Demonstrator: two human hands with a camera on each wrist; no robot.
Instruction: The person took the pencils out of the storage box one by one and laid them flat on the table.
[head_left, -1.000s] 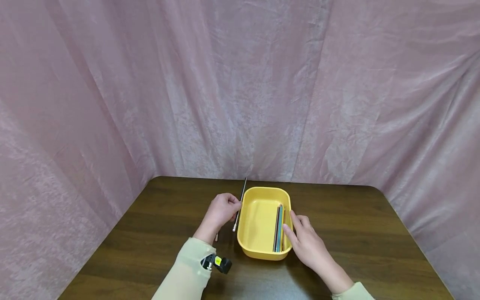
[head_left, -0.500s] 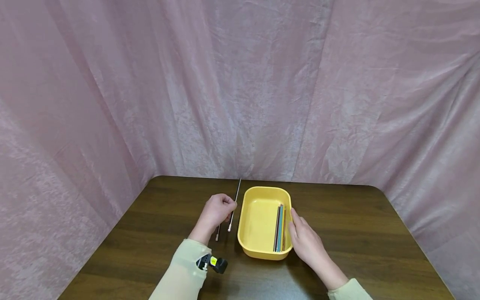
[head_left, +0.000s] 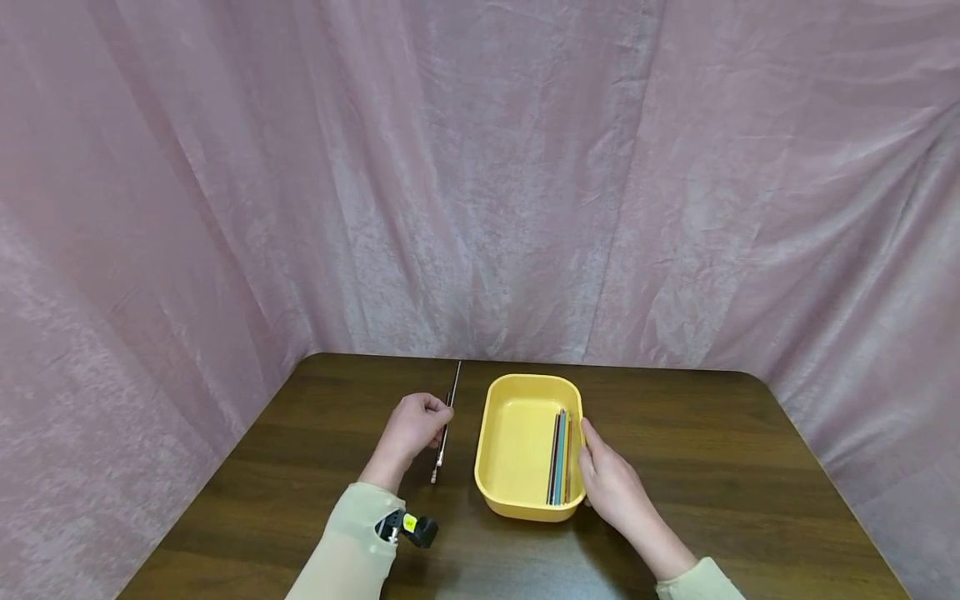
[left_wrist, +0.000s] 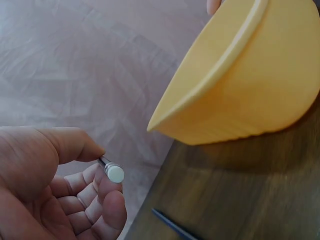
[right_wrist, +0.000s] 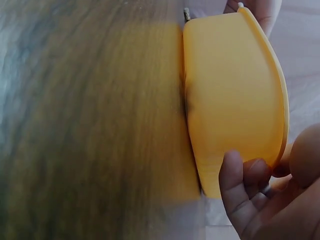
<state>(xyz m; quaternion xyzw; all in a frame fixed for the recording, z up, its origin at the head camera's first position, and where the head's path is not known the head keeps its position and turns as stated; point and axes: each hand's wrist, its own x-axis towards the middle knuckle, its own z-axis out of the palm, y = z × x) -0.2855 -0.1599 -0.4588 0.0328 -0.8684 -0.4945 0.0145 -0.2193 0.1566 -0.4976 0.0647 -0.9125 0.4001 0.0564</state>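
My left hand [head_left: 411,427] pinches a slim pencil [left_wrist: 114,173] between thumb and fingers, its white eraser end showing in the left wrist view. In the head view the held pencil slants up and away, close above a second dark pencil [head_left: 433,477] on the table, partly hidden by the hand. A yellow plastic tray [head_left: 528,511] stands to the right of it. Several coloured pencils [head_left: 559,458] lie side by side along the tray's right inner wall. My right hand [head_left: 617,485] holds that right wall at the rim, fingers against the outside [right_wrist: 232,172].
The brown wooden table [head_left: 697,450] carries the tray near its middle. Behind the far edge hangs a pink curtain [head_left: 525,183]. A small black camera mount [head_left: 408,527] sticks out from my left sleeve.
My left hand has moved left with the pencil, away from the tray and over the second pencil. My right thumb has drawn back from inside the tray to its rim; the tray stays in place.
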